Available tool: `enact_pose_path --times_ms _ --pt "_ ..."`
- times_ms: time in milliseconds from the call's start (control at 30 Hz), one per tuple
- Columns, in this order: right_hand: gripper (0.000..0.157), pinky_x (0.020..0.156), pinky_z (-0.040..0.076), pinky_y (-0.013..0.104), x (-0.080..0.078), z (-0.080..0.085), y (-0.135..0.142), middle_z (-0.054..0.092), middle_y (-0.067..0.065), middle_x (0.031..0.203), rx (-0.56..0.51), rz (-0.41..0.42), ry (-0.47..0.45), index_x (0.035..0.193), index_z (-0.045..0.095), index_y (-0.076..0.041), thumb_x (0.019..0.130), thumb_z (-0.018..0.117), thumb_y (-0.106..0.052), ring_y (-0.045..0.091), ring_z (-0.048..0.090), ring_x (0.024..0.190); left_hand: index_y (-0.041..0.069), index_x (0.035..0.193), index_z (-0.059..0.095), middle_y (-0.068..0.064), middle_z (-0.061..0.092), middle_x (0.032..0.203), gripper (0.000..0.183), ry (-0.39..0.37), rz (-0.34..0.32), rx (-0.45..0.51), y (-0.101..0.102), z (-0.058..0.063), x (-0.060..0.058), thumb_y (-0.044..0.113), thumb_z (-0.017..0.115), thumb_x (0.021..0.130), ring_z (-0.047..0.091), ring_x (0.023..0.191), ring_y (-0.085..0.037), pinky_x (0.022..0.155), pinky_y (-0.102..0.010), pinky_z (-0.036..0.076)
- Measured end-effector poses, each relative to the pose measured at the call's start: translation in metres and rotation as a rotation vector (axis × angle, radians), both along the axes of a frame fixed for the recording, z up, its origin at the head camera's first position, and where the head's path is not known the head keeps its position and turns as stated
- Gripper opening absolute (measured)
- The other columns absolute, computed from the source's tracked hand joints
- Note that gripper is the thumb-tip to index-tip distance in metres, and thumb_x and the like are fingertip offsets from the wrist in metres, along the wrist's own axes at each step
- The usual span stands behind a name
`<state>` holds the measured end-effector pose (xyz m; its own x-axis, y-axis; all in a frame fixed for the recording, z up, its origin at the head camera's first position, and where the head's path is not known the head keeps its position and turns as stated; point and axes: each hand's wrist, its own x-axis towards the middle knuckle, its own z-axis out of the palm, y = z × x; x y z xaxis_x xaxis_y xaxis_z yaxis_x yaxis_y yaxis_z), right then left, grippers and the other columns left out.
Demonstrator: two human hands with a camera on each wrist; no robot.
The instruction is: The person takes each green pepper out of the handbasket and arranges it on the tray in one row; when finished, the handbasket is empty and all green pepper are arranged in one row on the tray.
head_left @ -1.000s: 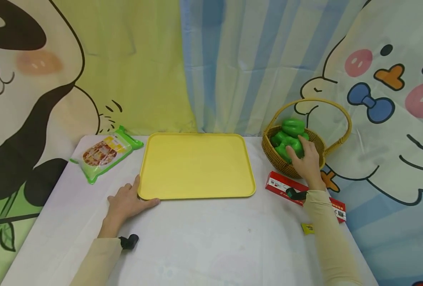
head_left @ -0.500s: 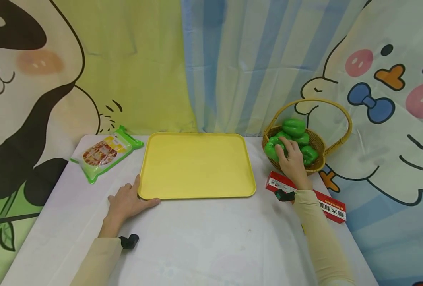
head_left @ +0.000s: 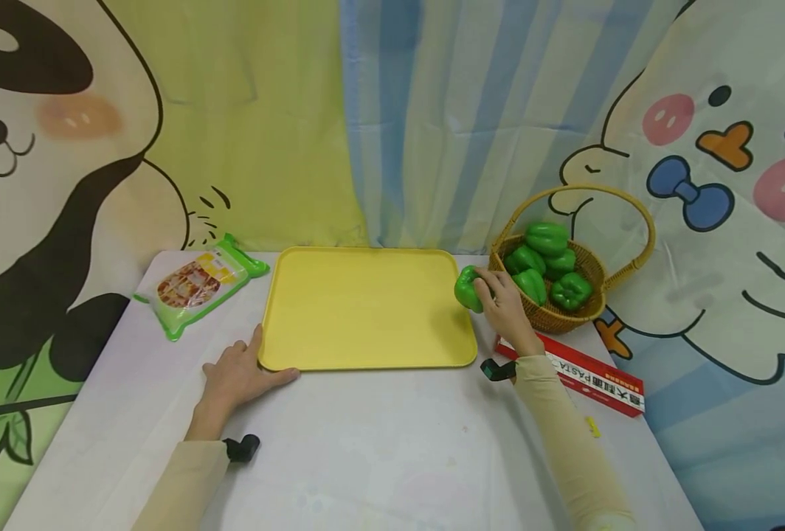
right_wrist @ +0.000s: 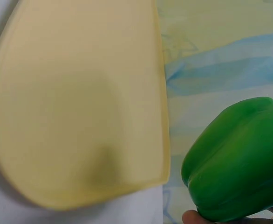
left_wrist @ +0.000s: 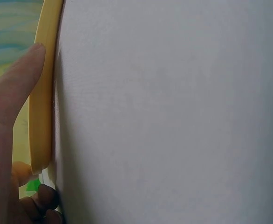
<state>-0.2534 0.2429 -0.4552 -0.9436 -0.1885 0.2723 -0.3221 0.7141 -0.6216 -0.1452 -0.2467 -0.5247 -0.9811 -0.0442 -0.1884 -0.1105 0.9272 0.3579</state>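
My right hand holds a green bell pepper, raised at the right edge of the yellow tray. In the right wrist view the bell pepper fills the lower right, and a fingertip shows under it. Spread around the tray's near left corner is my left hand, thumb along the front edge and index finger at the left side. The left wrist view has that thumb straight against the outer rim. Several more green peppers lie in the wicker basket at the right.
A red pasta box lies in front of the basket, partly behind the right wrist. Beside the right sleeve is a small yellow packet. A green-edged food bag lies left of the tray. The basket's tall handle arches upward.
My right hand has taken a bell pepper out of the basket and carried it left to the tray's edge. My left hand has stayed at the tray's corner.
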Motion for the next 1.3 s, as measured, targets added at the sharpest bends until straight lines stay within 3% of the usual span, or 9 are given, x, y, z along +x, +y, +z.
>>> enact_pose_path --times_ms 200,333,433,700,933,1300 --pt "0.049 0.094 0.047 0.058 -0.005 -0.012 -0.018 0.048 0.019 0.14 -0.032 0.013 -0.012 0.147 0.048 -0.021 0.103 0.053 -0.044 0.04 0.053 0.119 0.005 0.161 0.011 -0.029 0.054 0.124 0.14 -0.016 0.004 0.002 0.001 0.001 0.001 0.095 0.058 0.064 0.054 0.113 -0.046 0.088 -0.08 0.032" --pt "0.065 0.096 0.05 0.057 -0.007 -0.016 -0.032 0.047 0.019 0.136 -0.033 0.035 0.005 0.146 0.046 -0.018 0.092 0.073 -0.041 0.037 0.054 0.116 0.006 0.162 0.011 -0.029 0.055 0.124 0.139 -0.014 0.005 0.002 0.001 0.002 0.001 0.094 0.058 0.065 0.054 0.112 -0.046 0.088 -0.079 0.032" --pt "0.074 0.095 0.051 0.056 -0.007 -0.02 -0.042 0.048 0.02 0.133 -0.03 0.061 0.03 0.146 0.044 -0.015 0.086 0.08 -0.037 0.037 0.055 0.115 0.006 0.162 0.011 -0.029 0.054 0.123 0.137 -0.008 0.003 0.006 0.001 0.003 0.002 0.092 0.059 0.067 0.054 0.113 -0.046 0.088 -0.08 0.032" --pt "0.078 0.096 0.05 0.057 -0.012 -0.031 -0.061 0.049 0.023 0.132 -0.041 0.096 -0.014 0.148 0.04 -0.01 0.086 0.081 -0.031 0.039 0.055 0.117 0.005 0.161 0.012 -0.029 0.055 0.122 0.136 -0.003 0.005 0.007 -0.001 0.0 0.005 0.092 0.059 0.067 0.054 0.113 -0.047 0.088 -0.08 0.032" --pt "0.089 0.101 0.048 0.056 -0.019 -0.036 -0.073 0.045 0.022 0.134 0.007 0.1 -0.162 0.153 0.031 -0.006 0.085 0.08 -0.034 0.037 0.053 0.118 0.004 0.161 0.012 -0.028 0.055 0.121 0.138 0.011 0.002 0.006 -0.001 0.001 0.003 0.092 0.059 0.066 0.054 0.111 -0.045 0.087 -0.08 0.032" --pt "0.089 0.107 0.045 0.056 -0.026 -0.036 -0.085 0.048 0.016 0.145 0.024 0.23 -0.224 0.154 0.036 -0.01 0.083 0.082 -0.041 0.036 0.054 0.127 0.004 0.161 0.013 -0.03 0.055 0.122 0.137 0.022 0.005 0.015 0.0 0.0 0.003 0.092 0.06 0.066 0.054 0.114 -0.047 0.088 -0.08 0.032"
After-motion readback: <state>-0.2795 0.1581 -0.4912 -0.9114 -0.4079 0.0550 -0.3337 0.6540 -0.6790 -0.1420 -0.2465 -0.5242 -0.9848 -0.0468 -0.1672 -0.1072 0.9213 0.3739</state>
